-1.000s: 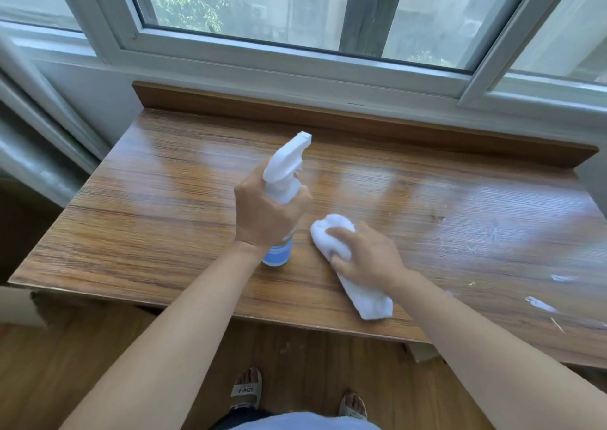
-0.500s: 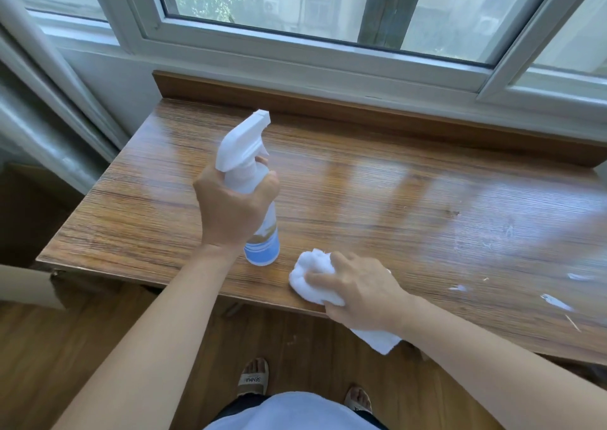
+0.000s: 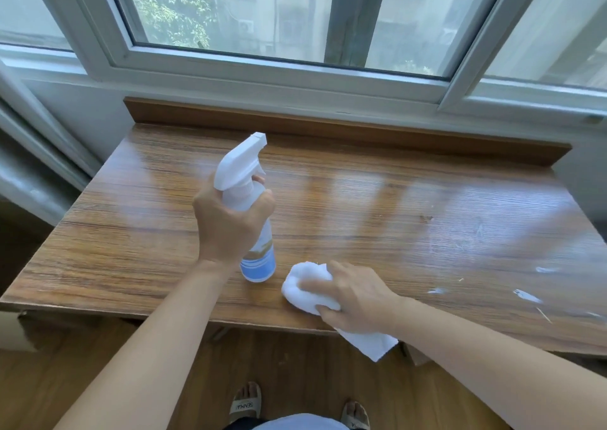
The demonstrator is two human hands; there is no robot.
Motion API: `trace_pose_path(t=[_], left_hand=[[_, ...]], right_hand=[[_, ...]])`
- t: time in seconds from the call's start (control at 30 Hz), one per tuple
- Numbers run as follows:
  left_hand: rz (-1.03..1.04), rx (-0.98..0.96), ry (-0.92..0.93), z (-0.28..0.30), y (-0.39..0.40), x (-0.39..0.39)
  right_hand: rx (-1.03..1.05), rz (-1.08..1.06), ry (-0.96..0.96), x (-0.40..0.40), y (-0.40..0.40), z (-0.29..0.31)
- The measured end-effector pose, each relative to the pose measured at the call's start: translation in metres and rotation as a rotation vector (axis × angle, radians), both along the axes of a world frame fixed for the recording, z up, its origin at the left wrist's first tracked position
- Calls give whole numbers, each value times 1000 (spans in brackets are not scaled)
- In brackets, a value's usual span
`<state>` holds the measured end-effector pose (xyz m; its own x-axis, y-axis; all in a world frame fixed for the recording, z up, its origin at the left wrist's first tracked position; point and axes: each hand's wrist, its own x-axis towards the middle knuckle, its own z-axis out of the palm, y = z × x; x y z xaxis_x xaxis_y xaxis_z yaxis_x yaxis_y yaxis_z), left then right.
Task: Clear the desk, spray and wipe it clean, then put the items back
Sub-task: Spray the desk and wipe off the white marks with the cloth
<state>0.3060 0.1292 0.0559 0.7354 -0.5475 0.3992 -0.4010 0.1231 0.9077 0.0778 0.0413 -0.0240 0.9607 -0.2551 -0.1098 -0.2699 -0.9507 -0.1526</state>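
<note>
A wooden desk (image 3: pixel 377 206) stands under a window, its top bare apart from what I hold. My left hand (image 3: pixel 230 222) grips a white spray bottle (image 3: pixel 244 180) with a blue label, nozzle pointing away over the desk; the bottle's base is at the desk surface. My right hand (image 3: pixel 351 295) holds a bunched white cloth (image 3: pixel 303 283) pressed on the desk near its front edge, just right of the bottle. A loose end of the cloth hangs past the front edge.
White scratches and flecks (image 3: pixel 525 295) mark the desk's right side. A raised wooden lip (image 3: pixel 328 127) runs along the back under the window frame (image 3: pixel 279 78). Below the front edge are wood floor and my sandalled feet (image 3: pixel 246 403).
My right hand drew the cloth back toward the desk's front edge, so its end now hangs over. My left hand kept its grip on the bottle, which stays just left of the cloth.
</note>
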Motion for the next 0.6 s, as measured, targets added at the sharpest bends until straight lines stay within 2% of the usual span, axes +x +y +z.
trace_pose_path(t=[0.17, 0.27, 0.4, 0.5, 0.6], left_hand=[[-94, -24, -39, 0, -24, -18], [-136, -8, -78, 0, -40, -32], [-169, -7, -77, -2, -62, -47], [-218, 21, -35, -5, -77, -53], [-280, 31, -57, -9, -88, -56]], right_hand=[[15, -627, 12, 3, -64, 1], [21, -841, -20, 13, -77, 3], [-12, -805, -29, 9, -55, -3], [6, -685, 20, -20, -34, -2], [-49, -679, 56, -45, -22, -4]])
